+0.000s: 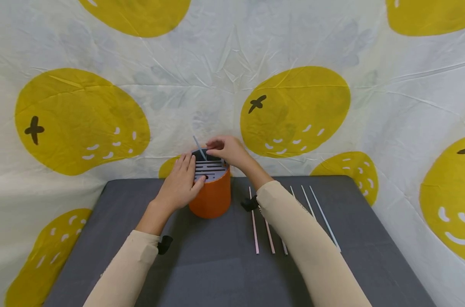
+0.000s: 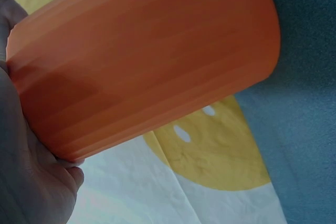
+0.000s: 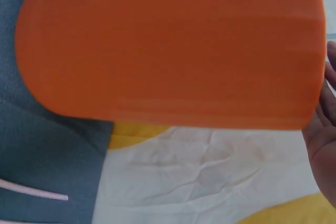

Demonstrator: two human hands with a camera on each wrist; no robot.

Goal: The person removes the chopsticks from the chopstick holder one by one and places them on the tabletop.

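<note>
An orange cylindrical holder [image 1: 210, 198] stands upright near the table's back edge. Its grey top [image 1: 216, 174] has several slots, a small round hole at the front and a dark opening at the back. From that opening a thin pale-blue stick [image 1: 197, 142] leans up to the left. My left hand [image 1: 178, 181] rests along the left side of the rim, fingers straight and thumb at the front edge. Just right of the stick, over the far rim, my right hand [image 1: 228, 150] has its thumb and fingertips apart. The orange wall [image 3: 173, 51] fills most of the right wrist view.
Right of the holder, several thin sticks lie in a row, a pink one [image 1: 254, 226] nearest and a pale-blue one [image 1: 324, 217] farthest. My right forearm crosses over some. A dark grey cloth [image 1: 213, 273] covers the table. Behind hangs a white curtain [image 1: 201, 98] with yellow fruit.
</note>
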